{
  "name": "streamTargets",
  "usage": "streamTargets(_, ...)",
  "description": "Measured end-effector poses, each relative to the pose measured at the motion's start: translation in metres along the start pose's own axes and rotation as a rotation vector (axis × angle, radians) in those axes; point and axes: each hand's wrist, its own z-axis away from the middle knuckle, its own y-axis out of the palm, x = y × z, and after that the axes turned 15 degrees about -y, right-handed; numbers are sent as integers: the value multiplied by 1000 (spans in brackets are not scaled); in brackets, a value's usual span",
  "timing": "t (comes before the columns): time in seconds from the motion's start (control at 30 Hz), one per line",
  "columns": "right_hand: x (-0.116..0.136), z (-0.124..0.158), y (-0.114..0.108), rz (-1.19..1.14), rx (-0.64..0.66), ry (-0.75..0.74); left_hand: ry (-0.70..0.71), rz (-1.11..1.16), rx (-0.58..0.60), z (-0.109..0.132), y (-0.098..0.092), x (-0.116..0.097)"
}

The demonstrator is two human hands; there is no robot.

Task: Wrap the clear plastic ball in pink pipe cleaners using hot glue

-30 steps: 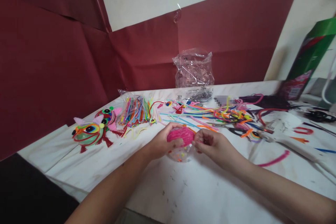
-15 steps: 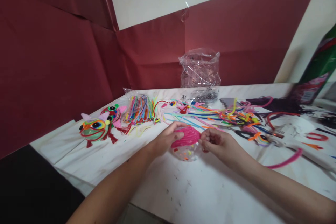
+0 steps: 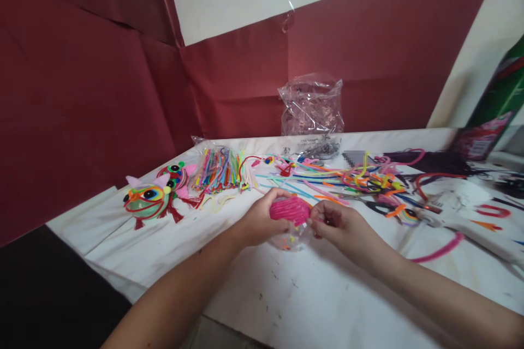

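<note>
A clear plastic ball (image 3: 289, 242) with bright pink pipe cleaner (image 3: 290, 210) laid in rows over its upper part sits low over the table. Small coloured bits show through its clear lower side. My left hand (image 3: 268, 218) grips the ball from the left, with the thumb across its front and the fingers over the top. At the right edge of the pink rows, my right hand (image 3: 331, 220) pinches the pink pipe cleaner, its fingertips against the ball. A loose pink length (image 3: 438, 249) emerges from behind my right forearm.
Two decorated animal-face balls (image 3: 147, 204) stand at left, beside a bag of pipe cleaners (image 3: 219, 169). Loose pipe cleaners, scissors (image 3: 374, 207) and a white glue gun (image 3: 462, 223) lie at right. A clear plastic bag (image 3: 311, 106) stands at the back.
My left thumb has moved down from the pink rows towards the clear side, and the ball has turned slightly. The loose pink length at right has shifted a little to the left.
</note>
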Motion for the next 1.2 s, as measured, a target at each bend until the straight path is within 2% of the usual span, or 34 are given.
streamTargets(0.2,1,0,1,15,-1,-1,28,-51,-27,1,-1,0)
streamTargets(0.4,-2,2,2,8,11,3,47,92,109,-4,-7,6)
streamTargets(0.63,-3,3,2,-6,3,1,27,115,122,-3,-6,7)
streamTargets(0.7,-5,2,1,-14,-4,5,47,166,84,-6,-5,10)
streamTargets(0.83,-7,-1,-1,-52,-8,25,110,396,-71,-17,-1,18)
streamTargets(0.93,-8,-3,0,-84,-2,41,99,496,-115,-24,0,24)
streamTargets(1.2,-8,-2,1,-89,-4,56,127,424,-191,-24,2,27)
